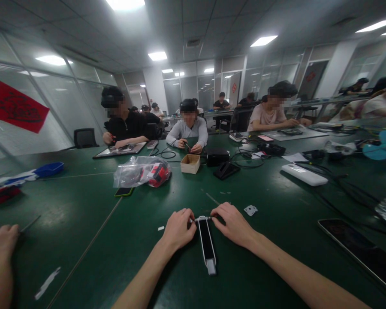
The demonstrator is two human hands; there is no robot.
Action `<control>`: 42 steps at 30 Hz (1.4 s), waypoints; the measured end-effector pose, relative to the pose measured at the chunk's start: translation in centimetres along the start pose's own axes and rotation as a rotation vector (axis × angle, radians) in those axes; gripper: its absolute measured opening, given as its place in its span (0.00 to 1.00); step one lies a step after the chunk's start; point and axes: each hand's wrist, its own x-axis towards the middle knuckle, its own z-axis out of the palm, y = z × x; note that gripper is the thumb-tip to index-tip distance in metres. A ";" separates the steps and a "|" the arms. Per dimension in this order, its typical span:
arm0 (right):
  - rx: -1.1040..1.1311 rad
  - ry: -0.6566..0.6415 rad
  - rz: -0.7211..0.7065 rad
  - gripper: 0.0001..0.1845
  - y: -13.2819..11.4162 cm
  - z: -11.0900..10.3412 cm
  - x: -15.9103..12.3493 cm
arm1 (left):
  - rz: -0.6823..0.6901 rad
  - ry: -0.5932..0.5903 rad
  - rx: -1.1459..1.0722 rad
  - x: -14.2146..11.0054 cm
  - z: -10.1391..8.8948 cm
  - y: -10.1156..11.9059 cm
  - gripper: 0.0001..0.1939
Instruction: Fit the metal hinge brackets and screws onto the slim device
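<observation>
A long, narrow device (206, 242) with a white frame and a black face lies on the green table in front of me. A pale grey block (211, 267) sticks out at its near end. Across its far end runs a thin pale strip (202, 218). My left hand (180, 227) pinches around the strip's left end, fingertips together. At the right end my right hand (233, 222) is closed in a pinch too, with the small detail hidden by its fingers. A small white piece (161, 228) lies left of my left hand, and a pale flat plate (251, 210) right of my right.
Another person's hand (1, 244) holds a thin tool at the left edge. Ahead are a plastic bag (133, 171), an open box (190, 164) and a black stand (226, 171). A phone (360, 249), cables and a white device (304, 174) lie right. Several people sit around.
</observation>
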 end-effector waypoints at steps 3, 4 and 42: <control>-0.036 0.008 0.009 0.10 0.4 -0.6 0.1 | 0.002 -0.010 0.007 0.0 -0.1 0.0 0.05; -0.051 0.014 0.014 0.11 0.7 -0.9 0.2 | 0.001 -0.014 0.010 0.0 -0.1 0.0 0.05; 0.051 -0.157 0.186 0.15 1.3 -2.7 -0.3 | -0.042 -0.050 -0.028 -0.4 -0.1 0.2 0.06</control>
